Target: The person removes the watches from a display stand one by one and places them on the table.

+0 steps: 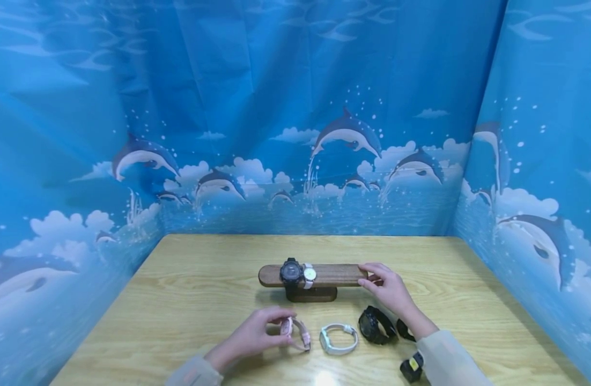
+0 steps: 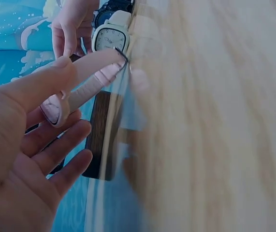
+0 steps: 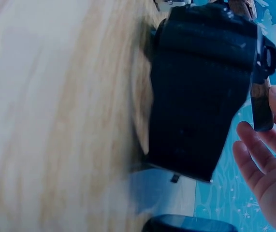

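Note:
In the head view my left hand (image 1: 258, 333) pinches a pink wristwatch (image 1: 286, 326) by its case, low over the table's front part. Its buckled strap (image 2: 90, 88) sticks out past the fingertips in the left wrist view. Farther back stands a dark wooden watch stand (image 1: 341, 274), a rounded bar on a small base. A black digital-looking watch (image 1: 290, 272) and a white-strapped watch (image 1: 309, 274) sit side by side around the bar's left half. At the bar's right end, my right hand (image 1: 391, 289) grips the wood between thumb and fingers.
A pale mint wristwatch (image 1: 340, 351) stands on its side near the front middle. Right of it are a black watch (image 1: 371, 326), a partly hidden black strap (image 1: 404, 329) and a small black watch (image 1: 411, 368) under the right forearm. Dolphin-print curtains (image 1: 276, 107) enclose the table (image 1: 204, 268).

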A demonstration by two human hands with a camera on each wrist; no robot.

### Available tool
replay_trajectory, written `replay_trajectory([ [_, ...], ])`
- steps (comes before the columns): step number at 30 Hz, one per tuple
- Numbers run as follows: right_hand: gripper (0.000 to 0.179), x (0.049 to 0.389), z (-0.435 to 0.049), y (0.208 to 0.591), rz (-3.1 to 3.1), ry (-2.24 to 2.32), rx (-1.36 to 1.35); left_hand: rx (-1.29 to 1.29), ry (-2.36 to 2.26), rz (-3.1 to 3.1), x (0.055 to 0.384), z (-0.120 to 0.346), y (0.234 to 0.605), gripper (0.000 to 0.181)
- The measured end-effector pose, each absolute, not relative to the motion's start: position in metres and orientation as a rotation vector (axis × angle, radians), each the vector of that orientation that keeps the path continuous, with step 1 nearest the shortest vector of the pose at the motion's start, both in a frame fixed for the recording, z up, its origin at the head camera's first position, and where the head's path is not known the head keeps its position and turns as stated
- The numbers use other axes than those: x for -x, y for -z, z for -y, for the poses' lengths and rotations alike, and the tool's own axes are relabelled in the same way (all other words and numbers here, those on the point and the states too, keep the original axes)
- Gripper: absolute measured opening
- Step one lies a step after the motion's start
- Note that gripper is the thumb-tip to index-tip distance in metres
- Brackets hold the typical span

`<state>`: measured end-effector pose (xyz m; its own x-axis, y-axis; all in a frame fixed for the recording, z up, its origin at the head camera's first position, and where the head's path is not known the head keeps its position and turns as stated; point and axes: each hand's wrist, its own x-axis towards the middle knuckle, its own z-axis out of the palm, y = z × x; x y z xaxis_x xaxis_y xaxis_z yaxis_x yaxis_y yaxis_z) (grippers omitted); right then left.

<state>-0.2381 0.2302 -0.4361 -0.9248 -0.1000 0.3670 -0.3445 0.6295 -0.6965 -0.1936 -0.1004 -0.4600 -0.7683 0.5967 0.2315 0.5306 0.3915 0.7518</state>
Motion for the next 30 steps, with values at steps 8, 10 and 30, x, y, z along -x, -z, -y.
replay_trajectory([
  [8, 0.035, 0.2390, -0.2302, 0.4362, 2.573, -1.199, -0.347, -1.065, -1.208, -2.629, 0.1912, 0.1071, 0.4633, 0.059],
  [10, 0.035, 0.2390, -0.2298, 0.4360, 2.574, -1.212, -0.349, -1.036, -1.185, -2.627, 0.1908, 0.1084, 0.4630, 0.059],
  [30, 0.035, 0.2382, -0.2297, 0.4356, 2.572, -1.225, -0.313, -1.064, -1.040, -2.625, 0.1909, 0.1061, 0.4579, 0.059],
])
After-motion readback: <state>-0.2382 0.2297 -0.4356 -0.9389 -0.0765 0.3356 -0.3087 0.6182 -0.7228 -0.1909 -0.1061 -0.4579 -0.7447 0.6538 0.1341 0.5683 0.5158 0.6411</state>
